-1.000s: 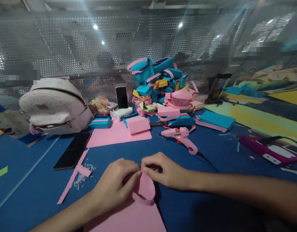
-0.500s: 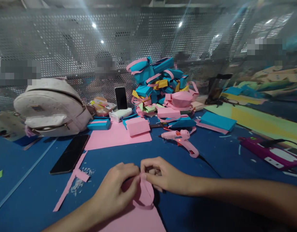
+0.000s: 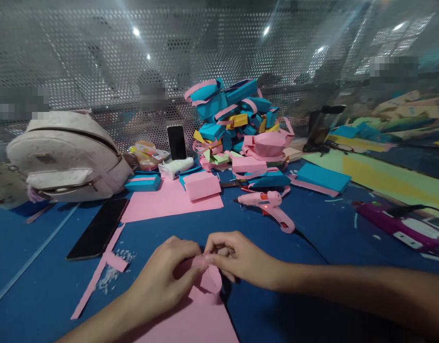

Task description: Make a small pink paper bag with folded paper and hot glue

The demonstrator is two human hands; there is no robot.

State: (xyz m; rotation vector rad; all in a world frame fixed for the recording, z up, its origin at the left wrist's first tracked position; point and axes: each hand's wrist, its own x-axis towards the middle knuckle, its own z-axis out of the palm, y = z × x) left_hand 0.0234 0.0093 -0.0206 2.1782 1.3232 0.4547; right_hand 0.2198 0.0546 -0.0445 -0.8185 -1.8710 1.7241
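At the bottom centre of the frame, a flat pink sheet [image 3: 191,324] lies on the blue surface [image 3: 191,228]. Above its upper end is the curled pink paper [image 3: 208,286], which is bent into a rounded loop. Both hands hold it at the top: the left hand [image 3: 169,274] has its thumb and fingers closed on the paper, and the right hand [image 3: 239,262] pinches it narrowly just beside. The fingertips of the two hands nearly meet there; whether they touch, I cannot tell.

In the lower left, pink strips [image 3: 89,290] lie near small white shreds [image 3: 108,281], and a black phone [image 3: 98,231] rests flat just above. Right of centre, a pink glue gun [image 3: 267,205] lies on its side with a small light glowing. At the right edge is a purple power strip [image 3: 401,226].

Farther, a folded pink box [image 3: 203,187] sits over a second pink sheet [image 3: 169,205]. Behind, a white backpack [image 3: 73,157] stands at left, and a high pile of paper boxes [image 3: 237,128], mostly blue and pink, rises at upper centre before a perforated panel [image 3: 219,43].
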